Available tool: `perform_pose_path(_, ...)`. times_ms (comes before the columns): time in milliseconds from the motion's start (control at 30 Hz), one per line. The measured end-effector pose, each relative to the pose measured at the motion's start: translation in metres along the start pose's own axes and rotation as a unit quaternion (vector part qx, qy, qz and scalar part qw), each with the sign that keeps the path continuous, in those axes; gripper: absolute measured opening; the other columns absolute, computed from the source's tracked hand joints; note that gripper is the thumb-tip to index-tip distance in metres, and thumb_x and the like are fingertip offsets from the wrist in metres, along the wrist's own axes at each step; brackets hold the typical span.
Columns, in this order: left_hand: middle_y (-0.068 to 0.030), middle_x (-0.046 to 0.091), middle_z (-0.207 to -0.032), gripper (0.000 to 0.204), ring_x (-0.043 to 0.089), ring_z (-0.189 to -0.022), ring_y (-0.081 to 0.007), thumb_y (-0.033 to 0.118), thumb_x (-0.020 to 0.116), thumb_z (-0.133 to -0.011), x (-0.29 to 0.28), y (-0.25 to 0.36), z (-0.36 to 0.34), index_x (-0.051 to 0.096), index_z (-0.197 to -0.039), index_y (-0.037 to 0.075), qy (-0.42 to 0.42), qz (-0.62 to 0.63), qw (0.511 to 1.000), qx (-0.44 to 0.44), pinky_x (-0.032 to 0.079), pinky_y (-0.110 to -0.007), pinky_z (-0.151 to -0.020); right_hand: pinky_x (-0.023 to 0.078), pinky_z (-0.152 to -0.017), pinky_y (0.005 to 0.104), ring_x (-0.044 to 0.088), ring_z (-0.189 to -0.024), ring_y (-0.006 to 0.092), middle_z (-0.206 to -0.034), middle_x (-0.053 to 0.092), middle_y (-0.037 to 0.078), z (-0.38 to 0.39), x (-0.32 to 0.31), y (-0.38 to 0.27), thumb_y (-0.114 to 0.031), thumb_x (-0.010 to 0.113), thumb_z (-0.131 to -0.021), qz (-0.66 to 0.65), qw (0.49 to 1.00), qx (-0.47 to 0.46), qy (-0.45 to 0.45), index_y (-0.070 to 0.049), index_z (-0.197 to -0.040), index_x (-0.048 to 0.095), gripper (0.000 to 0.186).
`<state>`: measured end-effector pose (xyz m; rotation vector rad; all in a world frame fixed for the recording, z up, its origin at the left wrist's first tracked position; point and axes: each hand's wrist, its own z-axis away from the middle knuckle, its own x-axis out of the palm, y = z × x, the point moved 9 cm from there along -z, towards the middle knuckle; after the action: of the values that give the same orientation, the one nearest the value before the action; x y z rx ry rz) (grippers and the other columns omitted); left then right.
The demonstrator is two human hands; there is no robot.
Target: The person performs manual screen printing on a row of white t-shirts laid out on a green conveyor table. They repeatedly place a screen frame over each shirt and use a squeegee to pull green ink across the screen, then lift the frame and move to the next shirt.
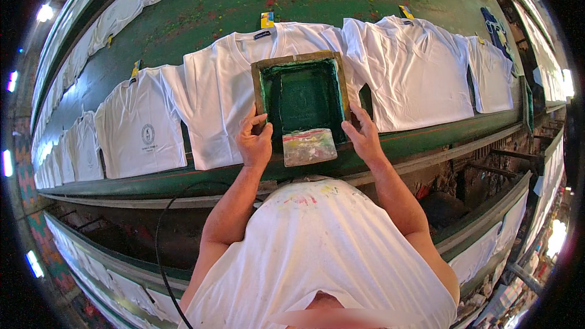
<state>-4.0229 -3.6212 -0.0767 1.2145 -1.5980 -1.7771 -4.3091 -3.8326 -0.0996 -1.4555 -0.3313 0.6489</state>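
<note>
A wooden-framed printing screen [297, 59] with dark green mesh lies on a white T-shirt [222, 67] in front of me. My left hand [255, 140] grips the lower left side of its frame, fingers curled over the edge. On the opposite side, my right hand [364, 134] has its fingers closed around the frame's lower right edge. A paint-smeared squeegee [309, 147] rests across the near end of the screen, between my hands and touched by neither. The shirt's lower middle is hidden under the screen.
More white T-shirts lie along the long green table [292, 0]; a shirt on the left [143, 128] bears a small dark round print. To the right is a plain shirt [414, 79]. Yellow-blue tags [267, 20] stand at the collars. A black cable [159, 231] hangs at my left.
</note>
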Motion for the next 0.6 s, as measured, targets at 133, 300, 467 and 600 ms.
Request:
perform_pose_path(133, -0.0201, 0.071, -0.156, 0.027, 0.076, -0.114, -0.018, 0.001, 0.084, -0.092, 0.001, -0.002, -0.001, 0.083, -0.119, 0.0, -0.007, -0.013, 1.0, -0.015, 0.059, -0.032, -0.1, 0.053, -0.112, 0.0383, 0.067, -0.126, 0.0246, -0.138, 0.071, 0.014, 0.0, -0.01, -0.012, -0.012, 0.078, -0.107, 0.002, 0.996, 0.082, 0.044, 0.002, -0.157, 0.061, 0.054)
perform_pose_path(300, -0.0201, 0.069, -0.158, 0.031, 0.075, -0.117, -0.0186, 0.001, 0.084, -0.091, 0.003, -0.015, -0.001, 0.083, -0.122, 0.001, -0.012, 0.018, 0.999, -0.049, 0.059, -0.033, -0.102, 0.055, -0.111, 0.0527, 0.067, -0.125, 0.0438, -0.135, 0.073, 0.02, 0.037, 0.026, -0.122, -0.012, 0.089, -0.087, 0.266, 0.929, -0.249, -0.064, -0.006, -0.141, 0.07, 0.057)
perform_pose_path(467, -0.0181, 0.07, -0.157, 0.034, 0.074, -0.12, -0.0181, 0.001, 0.083, -0.092, 0.004, -0.013, -0.003, 0.082, -0.125, 0.001, -0.01, 0.003, 0.999, -0.034, 0.059, -0.034, -0.104, 0.055, -0.11, 0.0524, 0.068, -0.125, 0.0383, -0.128, 0.074, 0.014, 0.055, 0.077, -0.141, -0.014, 0.081, -0.087, 0.375, 0.849, -0.301, -0.218, -0.008, -0.131, 0.076, 0.044)
perform_pose_path(600, -0.0174, 0.073, -0.152, 0.038, 0.075, -0.123, -0.0218, 0.002, 0.082, -0.094, 0.003, 0.001, -0.002, 0.081, -0.131, 0.003, 0.006, -0.005, 1.0, -0.001, 0.06, -0.036, -0.106, 0.055, -0.108, 0.05, 0.068, -0.12, 0.0357, -0.124, 0.074, 0.013, 0.049, 0.086, -0.155, -0.01, 0.072, -0.089, 0.366, 0.847, -0.329, -0.199, -0.007, -0.129, 0.078, 0.04)
